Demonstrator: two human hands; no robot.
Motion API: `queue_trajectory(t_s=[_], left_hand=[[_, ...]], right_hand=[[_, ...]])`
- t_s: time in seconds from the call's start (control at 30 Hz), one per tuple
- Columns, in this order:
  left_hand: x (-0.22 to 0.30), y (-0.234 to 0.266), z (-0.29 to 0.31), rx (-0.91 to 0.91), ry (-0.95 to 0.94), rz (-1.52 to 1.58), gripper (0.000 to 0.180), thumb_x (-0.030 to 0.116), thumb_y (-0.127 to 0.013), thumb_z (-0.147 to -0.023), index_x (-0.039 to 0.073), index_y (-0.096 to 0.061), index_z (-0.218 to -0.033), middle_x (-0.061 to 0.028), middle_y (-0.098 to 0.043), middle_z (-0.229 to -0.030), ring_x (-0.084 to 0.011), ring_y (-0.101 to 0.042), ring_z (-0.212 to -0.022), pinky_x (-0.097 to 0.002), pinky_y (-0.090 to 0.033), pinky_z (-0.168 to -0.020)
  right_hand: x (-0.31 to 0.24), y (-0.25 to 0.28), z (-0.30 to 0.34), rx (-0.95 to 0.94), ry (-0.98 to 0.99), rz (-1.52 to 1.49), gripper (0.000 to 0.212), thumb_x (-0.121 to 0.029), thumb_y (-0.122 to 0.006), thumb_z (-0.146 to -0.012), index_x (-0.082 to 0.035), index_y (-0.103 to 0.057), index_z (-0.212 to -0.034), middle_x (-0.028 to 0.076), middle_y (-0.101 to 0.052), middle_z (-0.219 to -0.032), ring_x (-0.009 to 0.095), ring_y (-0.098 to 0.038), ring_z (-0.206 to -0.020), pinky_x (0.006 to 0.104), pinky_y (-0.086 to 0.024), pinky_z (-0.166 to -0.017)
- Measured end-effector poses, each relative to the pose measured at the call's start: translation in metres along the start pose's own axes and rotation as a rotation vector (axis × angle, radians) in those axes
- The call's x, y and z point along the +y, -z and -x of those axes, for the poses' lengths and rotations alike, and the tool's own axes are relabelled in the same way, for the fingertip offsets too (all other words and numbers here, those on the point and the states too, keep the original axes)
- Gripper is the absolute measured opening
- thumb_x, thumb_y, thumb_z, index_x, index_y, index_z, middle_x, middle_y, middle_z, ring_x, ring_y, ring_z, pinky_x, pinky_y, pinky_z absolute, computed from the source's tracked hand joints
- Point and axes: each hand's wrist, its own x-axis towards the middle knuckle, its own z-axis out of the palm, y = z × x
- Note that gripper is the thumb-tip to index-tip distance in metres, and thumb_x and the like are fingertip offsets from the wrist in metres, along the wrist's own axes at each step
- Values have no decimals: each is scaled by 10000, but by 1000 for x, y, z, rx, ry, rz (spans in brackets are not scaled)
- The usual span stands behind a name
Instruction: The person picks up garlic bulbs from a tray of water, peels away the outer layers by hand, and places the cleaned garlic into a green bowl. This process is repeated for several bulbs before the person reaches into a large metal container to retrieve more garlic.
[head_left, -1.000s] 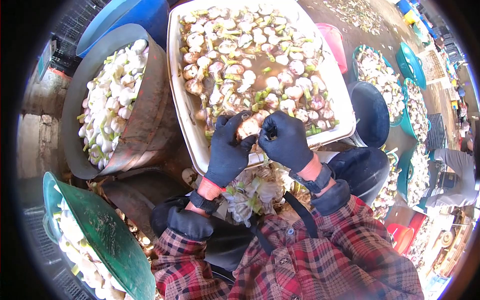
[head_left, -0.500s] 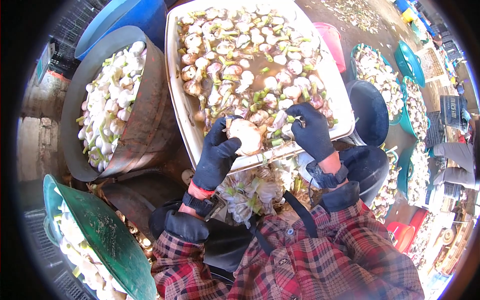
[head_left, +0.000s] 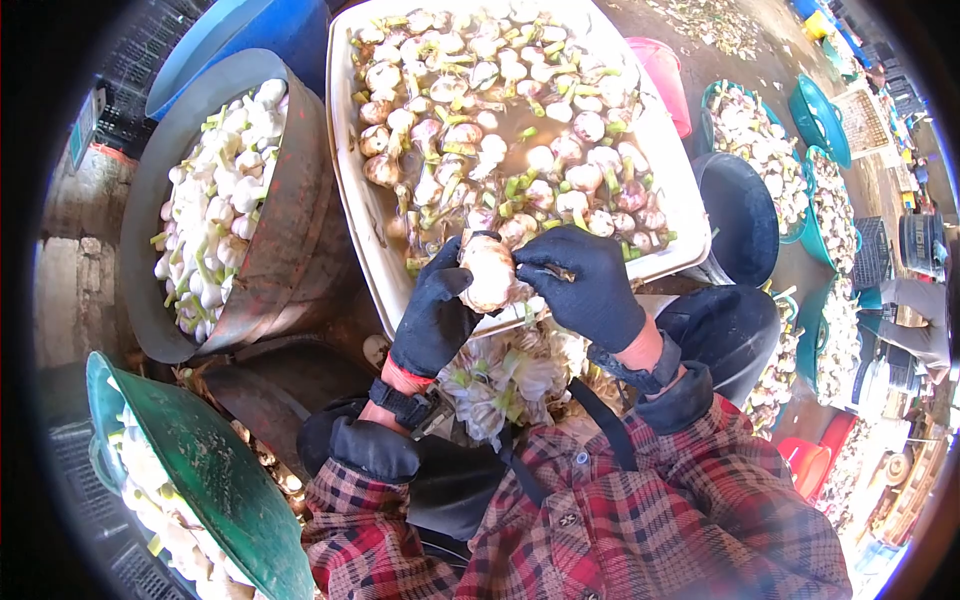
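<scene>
A large garlic bulb [head_left: 489,274], with brownish outer skin, is gripped in my black-gloved left hand [head_left: 437,305] over the near edge of the white tub [head_left: 362,262]. My right hand [head_left: 588,285], gloved alike, presses its thumb and fingertips together against the bulb's right side. Whether loose skin is pinched between them is too small to tell. Beyond both hands, the tub holds many garlic bulbs with cut green stems in brownish water. Below them, a heap of pale peeled-off garlic skins [head_left: 507,388] lies between my legs.
At left a big grey tub [head_left: 297,225] holds cleaned white garlic, and a green basket [head_left: 205,470] of garlic stands nearer. Right of the white tub are a dark bucket [head_left: 738,215], a pink bucket [head_left: 662,85] and teal baskets [head_left: 820,120]. A person's leg [head_left: 915,315] shows far right.
My right hand has come left and down from above the tub's rim to the bulb. The left hand keeps hold of the bulb, now turned slightly.
</scene>
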Motion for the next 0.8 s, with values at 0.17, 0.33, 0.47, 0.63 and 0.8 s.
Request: queue_trajectory(t_s=[0.17, 0.33, 0.47, 0.63, 0.8], left_hand=[[0, -1, -3, -28, 41, -50, 478, 179, -523, -868, 1, -426, -1301, -98, -562, -1184, -190, -571, -1059, -315, -472, -898], [1, -12, -12, 20, 79, -766, 532, 291, -621, -873, -49, -441, -1241, -127, -602, -1112, -165, -598, -953, -295, -487, -756], [-7, -15, -8, 75, -59, -1158, 398, 254, -647, -851, -55, -534, -1075, -163, -654, -877, -214, -646, -804, -328, -496, -724], [-3, -28, -5, -3, -153, -1367, 459, 224, -648, -801, -71, -516, -1127, -229, -636, -914, -303, -652, -855, -343, -498, -739], [-6, -9, -3, 3, -216, -1420, 615, 237, -686, -744, -99, -464, -1209, -254, -613, -997, -333, -632, -939, -366, -496, -790]], right_hand=[[2, -8, 3, 39, 93, 169, 84, -55, -655, -714, -53, -608, -783, 116, -593, -746, 322, -579, -682, 411, -458, -585], [12, -3, 8, -1, 129, 304, 100, -60, -619, -722, -62, -545, -788, 127, -541, -729, 335, -555, -666, 436, -435, -575], [13, -7, 8, -65, 148, 328, 107, -73, -620, -731, -50, -544, -803, 137, -538, -721, 344, -557, -672, 442, -433, -571], [33, -15, 15, -38, 53, 193, 82, -65, -598, -769, -34, -534, -811, 160, -562, -749, 377, -555, -647, 461, -432, -570], [27, -13, 13, -75, -93, -59, 104, -40, -639, -771, -13, -571, -846, 140, -594, -748, 297, -605, -648, 373, -464, -572]])
